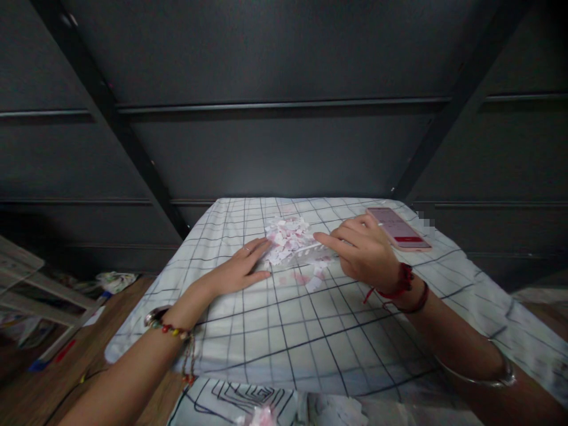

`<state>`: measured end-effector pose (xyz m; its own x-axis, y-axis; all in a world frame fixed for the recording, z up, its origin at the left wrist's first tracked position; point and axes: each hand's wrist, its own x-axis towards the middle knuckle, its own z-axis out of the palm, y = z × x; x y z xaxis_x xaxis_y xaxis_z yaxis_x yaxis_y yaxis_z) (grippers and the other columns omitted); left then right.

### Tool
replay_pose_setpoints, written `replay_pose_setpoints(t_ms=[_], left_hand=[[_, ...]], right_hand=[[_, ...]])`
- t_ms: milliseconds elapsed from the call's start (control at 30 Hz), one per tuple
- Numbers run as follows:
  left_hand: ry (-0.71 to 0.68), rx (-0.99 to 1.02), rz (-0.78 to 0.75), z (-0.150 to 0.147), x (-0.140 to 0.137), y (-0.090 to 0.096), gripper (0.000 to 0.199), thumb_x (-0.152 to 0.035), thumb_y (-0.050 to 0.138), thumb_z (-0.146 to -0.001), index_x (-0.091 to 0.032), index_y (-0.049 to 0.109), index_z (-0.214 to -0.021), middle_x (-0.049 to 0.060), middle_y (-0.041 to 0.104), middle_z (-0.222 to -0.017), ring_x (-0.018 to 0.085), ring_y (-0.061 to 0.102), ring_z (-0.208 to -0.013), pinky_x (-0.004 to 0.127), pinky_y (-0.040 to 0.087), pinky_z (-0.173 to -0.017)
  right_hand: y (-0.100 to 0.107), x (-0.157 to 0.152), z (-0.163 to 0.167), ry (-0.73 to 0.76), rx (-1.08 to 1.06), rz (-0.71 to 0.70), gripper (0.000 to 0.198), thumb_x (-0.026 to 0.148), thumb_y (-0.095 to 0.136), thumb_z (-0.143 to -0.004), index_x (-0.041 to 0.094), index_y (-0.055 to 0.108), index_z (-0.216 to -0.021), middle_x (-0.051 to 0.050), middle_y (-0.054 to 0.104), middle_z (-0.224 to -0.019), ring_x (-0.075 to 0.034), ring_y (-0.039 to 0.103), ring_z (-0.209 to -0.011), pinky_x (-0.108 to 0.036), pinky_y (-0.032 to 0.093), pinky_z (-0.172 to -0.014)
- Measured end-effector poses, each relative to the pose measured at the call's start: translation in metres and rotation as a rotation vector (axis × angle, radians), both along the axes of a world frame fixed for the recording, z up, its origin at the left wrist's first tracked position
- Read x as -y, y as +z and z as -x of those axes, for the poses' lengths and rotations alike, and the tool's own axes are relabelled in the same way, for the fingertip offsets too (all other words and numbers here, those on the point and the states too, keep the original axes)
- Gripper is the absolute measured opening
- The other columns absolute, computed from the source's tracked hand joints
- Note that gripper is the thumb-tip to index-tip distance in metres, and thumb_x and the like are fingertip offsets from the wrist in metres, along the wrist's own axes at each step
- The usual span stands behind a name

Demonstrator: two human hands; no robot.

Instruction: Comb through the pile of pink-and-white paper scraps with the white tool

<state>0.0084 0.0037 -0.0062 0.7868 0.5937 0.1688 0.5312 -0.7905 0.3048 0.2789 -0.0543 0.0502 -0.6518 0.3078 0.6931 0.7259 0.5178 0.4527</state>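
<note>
A heap of small torn paper scraps [288, 234], white with some pink, sits near the middle of the checked cloth. Flat on the cloth at its left side lies my left hand [244, 265], fingers stretched out and fingertips at the heap's edge. My right hand [361, 245] is closed, index finger pointing left, round the end of a narrow pale strip with a toothed-looking edge [306, 253]. That strip lies along the near side of the heap; its exact kind is unclear. A few loose scraps [316, 279] lie just in front of it.
A pink phone [397, 229] with its screen lit lies beyond my right hand. The white cloth with dark grid lines [266, 331] covers the surface up to a dark panelled wall [284, 154]. At the lower left stands a pale wooden frame [48, 299] on the floor.
</note>
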Motion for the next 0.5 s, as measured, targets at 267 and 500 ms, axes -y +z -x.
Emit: replay_pose_setpoints(t_ms=[267,500], left_hand=[[-0.003,-0.003,0.004,0.0,0.0011,0.0005,0.063,-0.05,0.036,-0.091,-0.019,0.012,-0.14,0.013,0.017,-0.144,0.03,0.018,-0.129,0.046,0.022,-0.104],[0.0,-0.013,0.003,0.0003,0.0005,-0.0002,0.063,-0.049,0.037,-0.091,-0.019,0.011,-0.14,0.013,0.016,-0.144,0.03,0.017,-0.129,0.045,0.022,-0.104]], right_hand=[[-0.0006,-0.0013,0.0011,-0.018,-0.019,-0.032,0.033,0.0,0.04,-0.071,0.016,0.061,-0.09,0.0,0.055,-0.06,-0.014,0.04,-0.064,-0.031,0.025,-0.064],[0.003,0.0018,0.0005,0.056,-0.024,0.031,0.033,0.0,0.039,-0.071,0.015,0.061,-0.089,0.0,0.055,-0.059,-0.014,0.04,-0.063,-0.03,0.025,-0.062]])
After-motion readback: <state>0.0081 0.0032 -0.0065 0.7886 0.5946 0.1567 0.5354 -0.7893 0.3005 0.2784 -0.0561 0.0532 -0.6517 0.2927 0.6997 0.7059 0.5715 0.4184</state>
